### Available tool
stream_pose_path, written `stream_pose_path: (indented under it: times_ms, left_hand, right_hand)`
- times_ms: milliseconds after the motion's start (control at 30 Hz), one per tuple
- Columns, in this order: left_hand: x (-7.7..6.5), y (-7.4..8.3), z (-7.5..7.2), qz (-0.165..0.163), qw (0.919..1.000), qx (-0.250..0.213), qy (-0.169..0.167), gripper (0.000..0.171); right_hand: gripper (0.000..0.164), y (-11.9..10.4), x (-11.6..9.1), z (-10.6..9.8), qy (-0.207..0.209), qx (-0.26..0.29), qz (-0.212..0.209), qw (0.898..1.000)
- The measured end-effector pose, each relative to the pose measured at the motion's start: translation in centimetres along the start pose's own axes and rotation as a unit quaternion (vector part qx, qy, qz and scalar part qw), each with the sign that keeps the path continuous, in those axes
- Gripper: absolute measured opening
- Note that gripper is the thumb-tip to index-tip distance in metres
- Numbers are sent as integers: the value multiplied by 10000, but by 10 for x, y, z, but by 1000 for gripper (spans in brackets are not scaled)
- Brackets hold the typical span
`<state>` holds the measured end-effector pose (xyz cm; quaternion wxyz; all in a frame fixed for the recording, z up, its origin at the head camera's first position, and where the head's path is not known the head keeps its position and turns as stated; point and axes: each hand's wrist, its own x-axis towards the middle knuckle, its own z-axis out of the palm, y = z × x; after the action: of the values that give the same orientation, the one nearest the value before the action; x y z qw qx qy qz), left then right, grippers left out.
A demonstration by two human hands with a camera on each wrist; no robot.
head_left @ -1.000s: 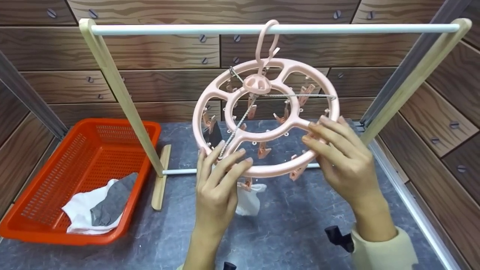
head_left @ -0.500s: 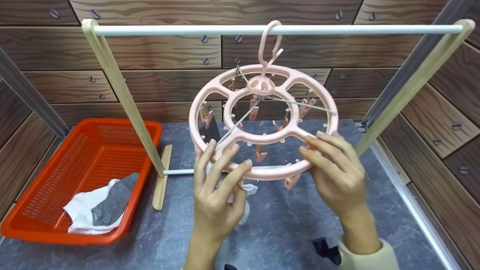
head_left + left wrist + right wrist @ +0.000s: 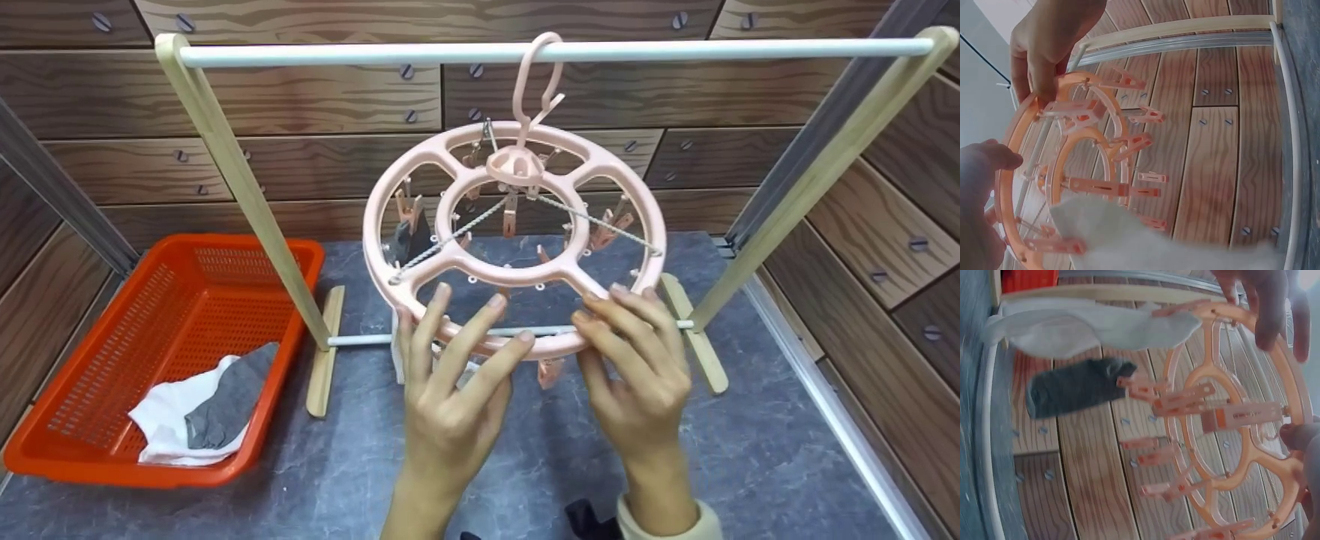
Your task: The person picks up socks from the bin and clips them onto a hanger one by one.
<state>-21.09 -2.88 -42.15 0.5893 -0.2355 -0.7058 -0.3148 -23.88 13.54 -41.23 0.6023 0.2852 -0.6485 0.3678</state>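
Observation:
A pink round clip hanger [image 3: 510,277] hangs by its hook from a white rod [image 3: 337,53]. At the near left of its rim, my left hand [image 3: 454,409] holds it, fingers spread on top and thumb below. My right hand [image 3: 637,394] grips the near right rim the same way. Pink clips [image 3: 1247,415] dangle under the ring. One clip bears a dark grey sock [image 3: 1072,389]; beside it hangs a white sock [image 3: 1078,326]. From the left wrist, the white sock [image 3: 1129,239] looks blurred and close. In the head view my left hand partly hides it.
Wooden posts [image 3: 240,195] carry the rod, with feet [image 3: 325,352] on the dark marbled tabletop [image 3: 765,450]. At the left stands an orange basket [image 3: 217,322] holding a white cloth piece [image 3: 161,412] and a grey one [image 3: 236,397]. Wood-patterned panels [image 3: 337,165] rise behind.
The hanger has turned clockwise as seen from above, its cords and socks swinging round with it. My right hand has moved left along with the rim; my left hand has shifted slightly right.

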Motion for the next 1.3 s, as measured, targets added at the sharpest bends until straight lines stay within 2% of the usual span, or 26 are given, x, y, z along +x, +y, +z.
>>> stream_pose_path:
  times_ms: [333, 533, 767, 867, 933, 1000, 1067, 1133, 1200, 1267, 1300]
  left_hand:
    - [-3, -1, 2, -173, 9997, 47, -175, 27]
    - [-3, -4, 2, -193, 9998, 86, -28, 22]
    - [-3, -6, 3, -156, 9999, 67, 30, 19]
    - [-3, -7, 2, -178, 9998, 26, 35, 19]
    - [-2, -8, 1, -201, 9998, 10, 29, 20]
    - [-2, -9, 0, -221, 9998, -8, 29, 20]
    - [-1, -9, -1, -226, 9997, -17, 41, 21]
    - [-1, -9, -2, -242, 9997, -35, 47, 22]
    - [-2, -9, -2, -270, 9996, -68, 18, 21]
    - [-2, -9, -1, -314, 9995, -104, -23, 21]
    - [-2, -9, -1, -331, 9994, -117, -39, 21]
  right_hand:
    - [17, -19, -4, 13, 183, -142, 62, 9997]
    - [20, -23, -7, 18, 232, -152, -22, 9996]
    - [15, -25, -12, 17, 283, -72, -68, 9995]
    - [17, -28, -13, 16, 479, 213, -124, 9985]
    - [22, -30, -13, 15, 803, 632, -72, 9947]
    - [25, -30, -14, 14, 1117, 1222, 129, 9861]
    - [25, -28, -15, 13, 1233, 1735, 385, 9763]
    - [19, -24, -19, 11, 1006, 2083, 725, 9702]
    - [11, -18, -25, 8, 400, 2138, 1106, 9698]
    - [16, -11, -32, 5, -330, 2138, 1459, 9654]
    - [22, -7, -35, 4, -688, 2215, 1631, 9590]
